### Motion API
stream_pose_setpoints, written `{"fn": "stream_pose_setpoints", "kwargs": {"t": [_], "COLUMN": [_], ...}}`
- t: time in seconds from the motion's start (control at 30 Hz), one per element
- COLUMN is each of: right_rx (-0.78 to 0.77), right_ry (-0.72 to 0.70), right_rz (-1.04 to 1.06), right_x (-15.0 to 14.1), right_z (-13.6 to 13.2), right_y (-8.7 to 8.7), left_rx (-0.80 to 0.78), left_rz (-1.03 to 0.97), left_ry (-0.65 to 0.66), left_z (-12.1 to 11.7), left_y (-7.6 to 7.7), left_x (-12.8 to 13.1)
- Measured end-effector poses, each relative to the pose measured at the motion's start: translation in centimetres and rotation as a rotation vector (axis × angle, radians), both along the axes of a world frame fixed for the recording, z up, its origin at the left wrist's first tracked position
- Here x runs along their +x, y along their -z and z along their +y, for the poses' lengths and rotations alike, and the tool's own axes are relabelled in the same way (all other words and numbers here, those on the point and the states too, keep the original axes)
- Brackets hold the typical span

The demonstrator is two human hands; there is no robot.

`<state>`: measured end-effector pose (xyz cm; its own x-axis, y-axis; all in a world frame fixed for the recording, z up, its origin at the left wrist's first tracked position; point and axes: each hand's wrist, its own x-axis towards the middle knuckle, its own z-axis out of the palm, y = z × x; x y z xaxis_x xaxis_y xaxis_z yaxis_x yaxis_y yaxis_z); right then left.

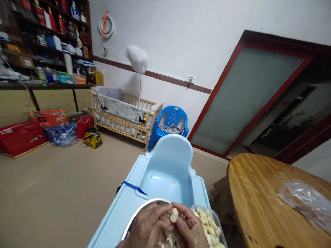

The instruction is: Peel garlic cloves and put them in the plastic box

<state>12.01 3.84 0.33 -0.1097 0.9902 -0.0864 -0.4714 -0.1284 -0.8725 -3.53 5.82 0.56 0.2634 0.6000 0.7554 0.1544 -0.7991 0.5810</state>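
Both my hands meet at the bottom centre, over a metal bowl (pixel 134 217) that rests on a light blue child's chair (pixel 165 172). My left hand (pixel 147 225) and my right hand (pixel 190 227) pinch one pale garlic clove (pixel 174 215) between their fingertips. Loose skins show in the bowl under the hands. Right of the bowl stands a clear plastic tub (pixel 210 229) with several peeled cloves in it.
A round wooden table (pixel 261 199) at the right carries a clear plastic bag (pixel 305 201). Farther off are a blue plastic chair (pixel 170 122), a wooden cot (pixel 124 115), red boxes (pixel 23 132) on the floor and loaded shelves (pixel 43 41).
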Motion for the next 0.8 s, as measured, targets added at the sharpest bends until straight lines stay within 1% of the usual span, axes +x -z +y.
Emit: {"fn": "stream_pose_setpoints", "kwargs": {"t": [0.17,0.37,0.5,0.57,0.7,0.8], "right_rx": [0.018,0.045,0.036,0.037,0.097,0.163], "right_ry": [-0.055,-0.067,-0.069,-0.043,0.001,-0.006], "right_rz": [-0.003,-0.118,-0.075,-0.092,-0.201,-0.239], "right_x": [-0.1,-0.5,-0.6,-0.5,0.1,0.3], "right_z": [0.1,-0.1,-0.3,-0.4,-0.1,0.2], "right_y": [0.1,0.0,0.5,0.8,1.3,1.2], "left_rx": [0.012,0.041,0.049,0.029,-0.019,-0.028], "left_rz": [0.001,-0.043,-0.054,-0.068,-0.069,-0.028], "left_ry": [-0.034,-0.04,-0.052,-0.048,-0.032,-0.026], "left_z": [0.1,0.1,0.1,0.1,0.0,0.0], "left_y": [0.3,0.4,0.4,0.4,0.6,0.7], "left_x": [0.0,0.1,0.1,0.1,0.0,-0.1]}}
